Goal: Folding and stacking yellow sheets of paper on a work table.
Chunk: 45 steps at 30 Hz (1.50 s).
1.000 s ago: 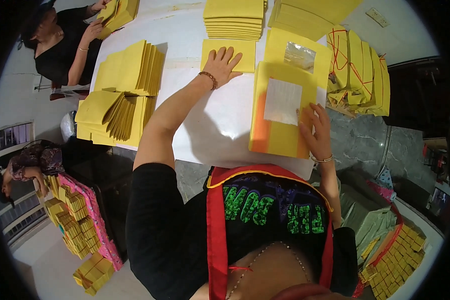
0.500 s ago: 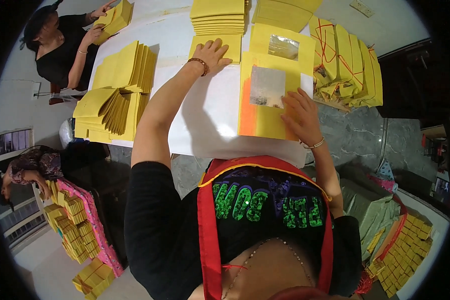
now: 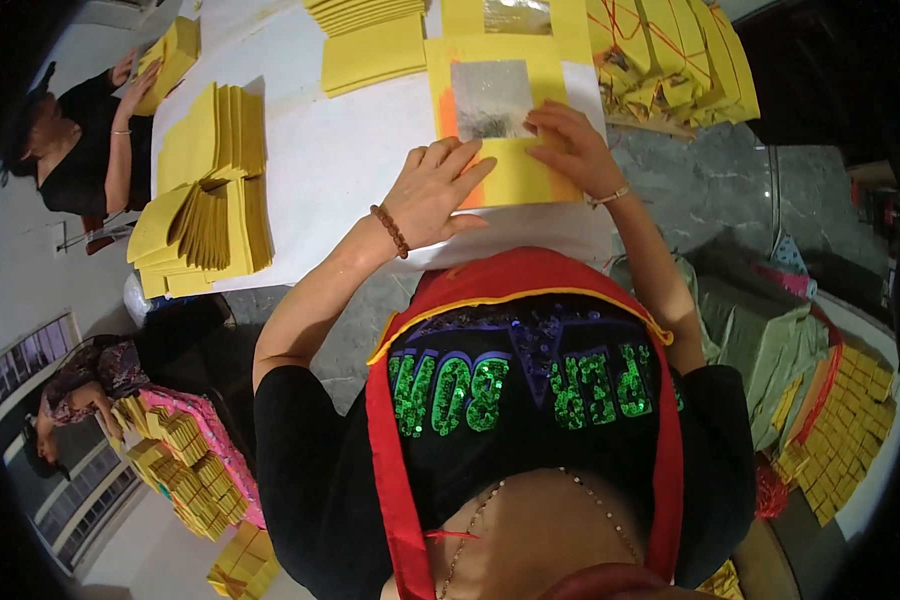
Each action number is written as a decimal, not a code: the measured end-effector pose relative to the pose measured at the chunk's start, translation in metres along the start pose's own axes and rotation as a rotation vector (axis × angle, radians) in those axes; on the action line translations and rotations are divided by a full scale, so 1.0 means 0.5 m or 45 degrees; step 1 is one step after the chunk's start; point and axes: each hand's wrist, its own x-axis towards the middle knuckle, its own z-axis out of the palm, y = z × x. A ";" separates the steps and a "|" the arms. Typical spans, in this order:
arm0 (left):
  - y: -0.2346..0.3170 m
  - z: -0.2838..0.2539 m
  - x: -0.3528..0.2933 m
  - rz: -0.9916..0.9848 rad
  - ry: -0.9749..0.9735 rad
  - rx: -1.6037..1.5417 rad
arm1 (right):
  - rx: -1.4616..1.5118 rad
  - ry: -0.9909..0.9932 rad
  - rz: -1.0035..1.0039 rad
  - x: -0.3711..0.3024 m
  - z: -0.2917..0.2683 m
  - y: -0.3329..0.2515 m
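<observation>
A yellow paper sheet (image 3: pixel 440 90) with an orange strip and a silvery square (image 3: pixel 492 95) lies on the white-covered table. Its near edge is turned up into a folded flap (image 3: pixel 525 175). My left hand (image 3: pixel 438 190) rests on the left end of the flap, fingers spread, thumb apart by the near crease. On the right side, my right hand (image 3: pixel 578 150) touches the flap and the sheet beside the silvery square, its fingers bent and the thumb apart. Beyond, a flat yellow folded paper (image 3: pixel 370 62) lies in front of a stack of yellow folded papers (image 3: pixel 360 12).
More folded yellow papers (image 3: pixel 215 190) stand at the table's left. Bundles tied with red string (image 3: pixel 670 60) are at the far right. A co-worker (image 3: pixel 80 150) handles yellow paper at far left; another person (image 3: pixel 90 385) is beside stacked yellow bundles (image 3: pixel 195 475). More bundles (image 3: pixel 850 430) lie lower right.
My left hand has left the far folded paper and come down to the sheet in front of me. The sheet's near edge is now folded up. The view has shifted.
</observation>
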 end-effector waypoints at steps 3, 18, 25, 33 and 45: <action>0.004 -0.001 -0.001 -0.007 -0.031 0.010 | 0.047 -0.046 0.082 -0.005 -0.005 0.002; -0.037 -0.015 0.011 -0.024 0.020 -0.561 | 0.804 0.011 0.477 -0.008 -0.001 0.029; -0.044 -0.011 0.009 -0.107 -0.026 -0.639 | 0.935 0.019 0.612 -0.003 -0.006 0.026; -0.024 0.018 -0.027 -0.018 0.118 -0.345 | 1.195 0.272 0.423 -0.034 0.008 -0.039; -0.026 0.078 -0.029 -0.644 0.412 -0.977 | 0.946 0.287 0.359 -0.025 0.020 -0.059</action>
